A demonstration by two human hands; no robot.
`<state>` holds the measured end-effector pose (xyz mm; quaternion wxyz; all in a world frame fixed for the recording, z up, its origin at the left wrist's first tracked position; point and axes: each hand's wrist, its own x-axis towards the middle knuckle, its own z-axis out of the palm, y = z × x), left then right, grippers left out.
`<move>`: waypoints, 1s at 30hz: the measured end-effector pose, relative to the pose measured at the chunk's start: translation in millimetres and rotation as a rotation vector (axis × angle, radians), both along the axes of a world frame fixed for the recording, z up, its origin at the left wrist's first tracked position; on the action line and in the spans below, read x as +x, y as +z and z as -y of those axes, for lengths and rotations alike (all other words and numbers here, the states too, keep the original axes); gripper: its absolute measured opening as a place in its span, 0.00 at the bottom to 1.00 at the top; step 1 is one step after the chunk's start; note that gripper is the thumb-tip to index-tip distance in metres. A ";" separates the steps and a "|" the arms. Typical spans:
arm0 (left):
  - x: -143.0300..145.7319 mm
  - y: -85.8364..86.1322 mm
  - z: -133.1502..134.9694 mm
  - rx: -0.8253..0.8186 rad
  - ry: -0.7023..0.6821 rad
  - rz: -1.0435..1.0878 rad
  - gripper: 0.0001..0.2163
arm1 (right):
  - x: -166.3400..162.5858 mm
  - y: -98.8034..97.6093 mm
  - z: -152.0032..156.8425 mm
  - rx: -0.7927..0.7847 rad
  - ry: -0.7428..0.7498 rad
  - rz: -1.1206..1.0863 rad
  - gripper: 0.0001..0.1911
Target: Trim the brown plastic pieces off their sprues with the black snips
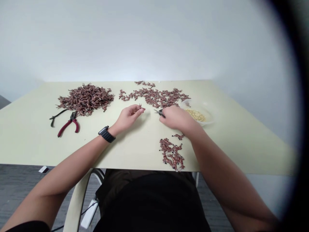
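Note:
My left hand (129,116) rests on the pale table (29,135), fingers pinched on one small brown part (139,106). A black watch sits on that wrist. My right hand (175,118) is closed round a small dark-tipped cutting tool (159,112), its tip pointing left toward the pinched part. A spread of the same small brown parts (156,96) lies just beyond both hands. A small heap of them (172,155) lies by my right forearm near the table's front edge.
A big heap of brown parts (85,98) lies at the far left. Red-handled pliers (69,125) and a black-handled tool (56,116) lie in front of it. A clear bowl (209,111) holding pale bits stands right of my right hand.

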<state>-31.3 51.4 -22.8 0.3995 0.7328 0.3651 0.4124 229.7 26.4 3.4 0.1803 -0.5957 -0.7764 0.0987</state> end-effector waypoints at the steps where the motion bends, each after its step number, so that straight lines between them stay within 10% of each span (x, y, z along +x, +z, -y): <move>1: -0.1 0.9 0.5 -0.025 -0.017 0.030 0.17 | 1.9 5.1 -0.5 0.081 -0.036 -0.066 0.19; 8: 1.2 9.9 10.5 -0.229 -0.209 0.227 0.15 | 15.1 14.1 -16.5 -0.163 -0.061 -0.688 0.21; 16: 8.9 9.1 20.0 -0.479 -0.273 0.432 0.17 | -20.0 12.2 -6.0 -0.077 -0.084 -0.430 0.21; 23: 7.1 10.6 17.7 -0.496 -0.239 0.446 0.18 | -36.5 9.7 14.6 -0.193 -0.044 -0.251 0.52; 30: 9.6 9.6 19.9 -0.468 -0.216 0.378 0.19 | -48.9 9.0 19.3 -0.146 -0.068 -0.246 0.31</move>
